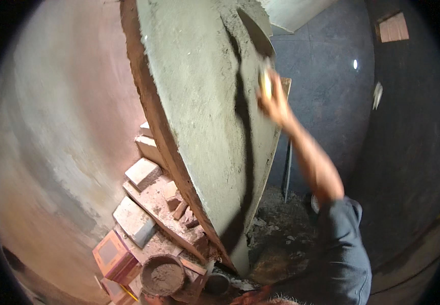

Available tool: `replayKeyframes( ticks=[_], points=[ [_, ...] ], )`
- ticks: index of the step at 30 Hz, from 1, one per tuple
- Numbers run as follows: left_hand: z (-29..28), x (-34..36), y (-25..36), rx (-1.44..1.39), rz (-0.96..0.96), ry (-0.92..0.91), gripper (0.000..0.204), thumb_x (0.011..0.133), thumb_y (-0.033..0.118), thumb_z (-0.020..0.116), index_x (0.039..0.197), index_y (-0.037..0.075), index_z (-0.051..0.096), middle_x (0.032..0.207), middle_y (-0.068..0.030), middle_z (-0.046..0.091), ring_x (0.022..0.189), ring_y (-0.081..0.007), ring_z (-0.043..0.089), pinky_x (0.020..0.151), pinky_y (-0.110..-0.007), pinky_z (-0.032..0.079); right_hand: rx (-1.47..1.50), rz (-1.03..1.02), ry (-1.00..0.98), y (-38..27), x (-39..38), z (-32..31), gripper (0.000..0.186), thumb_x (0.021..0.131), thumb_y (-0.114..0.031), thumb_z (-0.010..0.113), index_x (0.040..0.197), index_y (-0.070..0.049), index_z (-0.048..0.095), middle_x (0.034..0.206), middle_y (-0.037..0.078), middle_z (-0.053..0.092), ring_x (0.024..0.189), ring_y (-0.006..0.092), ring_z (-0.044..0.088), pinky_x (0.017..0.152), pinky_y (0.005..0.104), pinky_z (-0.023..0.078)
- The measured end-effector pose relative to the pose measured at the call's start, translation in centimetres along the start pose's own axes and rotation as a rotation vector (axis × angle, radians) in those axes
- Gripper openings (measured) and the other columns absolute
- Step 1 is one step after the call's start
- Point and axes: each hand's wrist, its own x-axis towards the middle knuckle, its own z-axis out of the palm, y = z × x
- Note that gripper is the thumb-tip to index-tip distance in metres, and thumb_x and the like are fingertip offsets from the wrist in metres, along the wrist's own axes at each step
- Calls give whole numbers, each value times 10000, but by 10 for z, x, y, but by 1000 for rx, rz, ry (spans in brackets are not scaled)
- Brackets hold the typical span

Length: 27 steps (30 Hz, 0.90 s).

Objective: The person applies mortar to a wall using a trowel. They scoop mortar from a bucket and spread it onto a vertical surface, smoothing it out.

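My right arm reaches up from the lower right, and my right hand is closed round the yellowish handle of a trowel. Motion blurs the hand and handle slightly. The trowel's dark, pointed blade lies against or very close to the upper right part of a tall plastered wall face; contact is hard to make out. This face is grey and damp-looking, with a rough raised ridge near the blade. A long dark shadow runs down it below the ridge. My left hand is not in view.
Left of the wall's brown raw edge, pale blocks and broken pieces lie on dusty steps. A round bucket of mortar stands at the bottom, beside a cardboard box. Rubble covers the floor to the right, before a dark wall.
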Motion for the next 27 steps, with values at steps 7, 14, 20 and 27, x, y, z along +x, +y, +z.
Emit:
replayKeyframes(
  ticks=[7, 14, 20, 27],
  points=[
    [-20, -17, -2, 125, 85, -49, 625, 745, 62, 657, 1296, -53, 387, 1273, -193, 444, 1139, -307, 431, 963, -408, 377, 876, 665, -229, -21, -318, 16, 689, 810, -211, 621, 1396, -159, 263, 951, 127, 526, 522, 160, 525, 440, 268, 420],
    [-5, -28, 42, -323, -5, -145, 712, 766, 92, 704, 1341, -17, 299, 1305, -155, 448, 1154, -257, 477, 956, -360, 402, 316, 1077, -1028, -107, -377, 166, 493, 865, -153, 554, 1330, -63, 418, 903, 106, 591, 709, 196, 595, 588, 306, 461],
    [-35, -15, 33, -450, -202, -394, 711, 760, 18, 680, 1356, -14, 293, 1232, -127, 514, 1077, -210, 538, 929, -324, 424, -511, 141, -1496, -120, -398, 335, 394, 883, -239, 514, 1227, -51, 472, 887, 229, 633, 843, 408, 617, 733, 494, 488],
    [-39, -4, 55, -496, -236, -499, 648, 757, -8, 660, 1324, 15, 348, 1171, -85, 557, 1024, -186, 556, 899, -312, 437, -699, -250, -1497, -117, -455, 424, 338, 870, -135, 465, 1146, 54, 511, 838, 180, 654, 730, 305, 669, 587, 396, 541]
  ],
)
